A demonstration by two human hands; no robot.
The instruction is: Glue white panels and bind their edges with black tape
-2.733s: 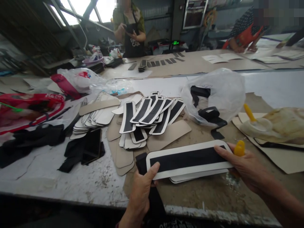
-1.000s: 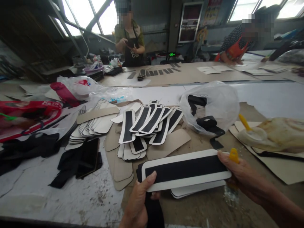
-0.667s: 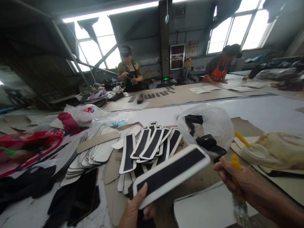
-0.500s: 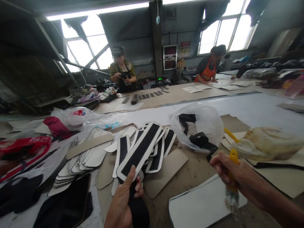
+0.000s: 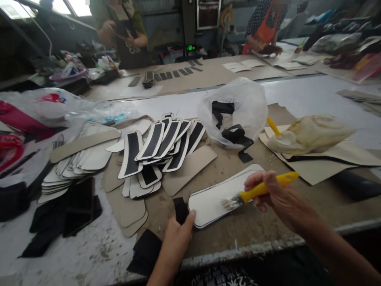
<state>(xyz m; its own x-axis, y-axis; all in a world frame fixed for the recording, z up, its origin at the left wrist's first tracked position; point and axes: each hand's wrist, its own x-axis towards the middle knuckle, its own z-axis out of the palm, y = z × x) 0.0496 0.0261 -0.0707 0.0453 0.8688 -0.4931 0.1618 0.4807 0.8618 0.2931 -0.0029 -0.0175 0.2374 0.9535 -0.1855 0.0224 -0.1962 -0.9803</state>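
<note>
A white rounded board [image 5: 214, 198] lies flat near the front edge of the worktable [image 5: 262, 234]. My right hand [image 5: 276, 198] is closed round a yellow-handled brush [image 5: 262, 189], whose bristles touch the board's surface. My left hand [image 5: 177, 238] rests at the board's left end, thumb pressing its edge, fingers over a black fabric strip [image 5: 180, 208]. Behind them lies a fanned pile of white boards with black strips [image 5: 160, 147].
A stack of plain white boards [image 5: 74, 159] lies at left, with black fabric pieces [image 5: 65, 214] beside it. A clear plastic bag of black strips [image 5: 235, 111] sits centre-right. A glue tub with a yellow stick [image 5: 282, 137] is at right. Two other people work at the far table.
My left hand laid the finished black-striped board on the pile and came back to the plain white board. My right hand swung the brush down onto that board.
</note>
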